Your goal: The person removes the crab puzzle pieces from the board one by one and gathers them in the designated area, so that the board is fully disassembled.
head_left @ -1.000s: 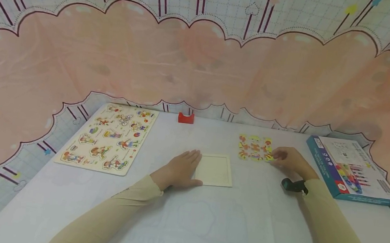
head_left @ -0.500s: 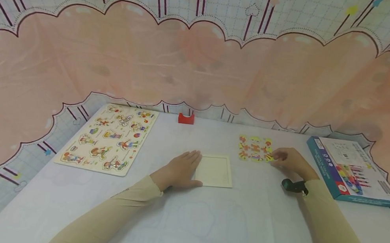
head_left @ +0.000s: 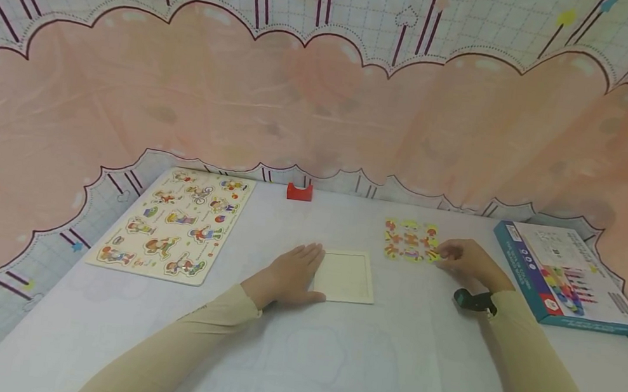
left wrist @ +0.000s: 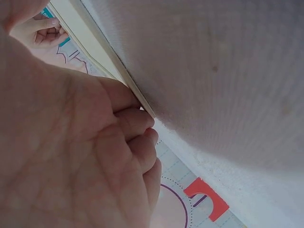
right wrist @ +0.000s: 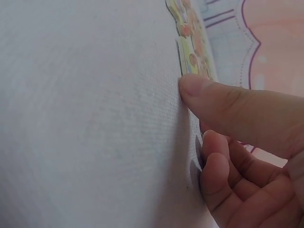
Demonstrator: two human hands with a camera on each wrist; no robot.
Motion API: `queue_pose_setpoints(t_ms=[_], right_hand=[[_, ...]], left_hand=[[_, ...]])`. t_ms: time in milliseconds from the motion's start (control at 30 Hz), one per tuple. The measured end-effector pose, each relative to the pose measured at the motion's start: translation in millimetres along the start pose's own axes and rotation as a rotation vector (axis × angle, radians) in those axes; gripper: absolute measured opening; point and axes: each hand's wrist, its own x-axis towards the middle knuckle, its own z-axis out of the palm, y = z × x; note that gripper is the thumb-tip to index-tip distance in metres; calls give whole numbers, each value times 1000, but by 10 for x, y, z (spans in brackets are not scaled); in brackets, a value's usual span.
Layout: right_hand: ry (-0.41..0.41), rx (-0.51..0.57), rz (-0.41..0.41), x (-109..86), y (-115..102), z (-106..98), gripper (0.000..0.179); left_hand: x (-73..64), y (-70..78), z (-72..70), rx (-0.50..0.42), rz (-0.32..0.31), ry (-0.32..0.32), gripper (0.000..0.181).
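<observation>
My left hand (head_left: 291,276) lies palm down with straight fingers along the left side of a shallow cream puzzle tray (head_left: 372,279). In the left wrist view its fingertips touch the tray's edge (left wrist: 135,90). To the right, yellow and orange jigsaw pieces (head_left: 410,238) lie in a square with small gaps. My right hand (head_left: 464,263) is at the square's lower right corner, where thumb and forefinger pinch the corner puzzle piece (head_left: 433,254). The right wrist view shows the thumb against that piece's edge (right wrist: 187,59) and the other fingers curled; the forefinger is mostly hidden.
A large picture board (head_left: 178,226) with figures of children lies at the left. A red notched block (head_left: 300,192) stands at the back edge. At the right is a flat teal and white box (head_left: 576,274). A patterned curtain (head_left: 323,107) rises behind the white table.
</observation>
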Motion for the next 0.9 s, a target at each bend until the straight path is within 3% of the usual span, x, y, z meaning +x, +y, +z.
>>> queue_pose_setpoints(t_ms=[367, 500, 633, 767, 900], right_hand=[[29, 69, 3, -58, 51, 10, 43], [117, 113, -39, -169, -42, 27, 43], [275, 82, -113, -297, -281, 61, 40], [415, -12, -218, -384, -611, 135, 37], [480, -179, -295, -446, -923, 281, 41]], left_hand=[[-8, 17, -9, -12, 5, -4, 90], [1, 3, -25, -17, 13, -17, 90], [22, -26, -38, -45, 14, -28, 90], [45, -45, -59, -54, 12, 55, 91], [63, -41, -92, -45, -26, 222, 90]])
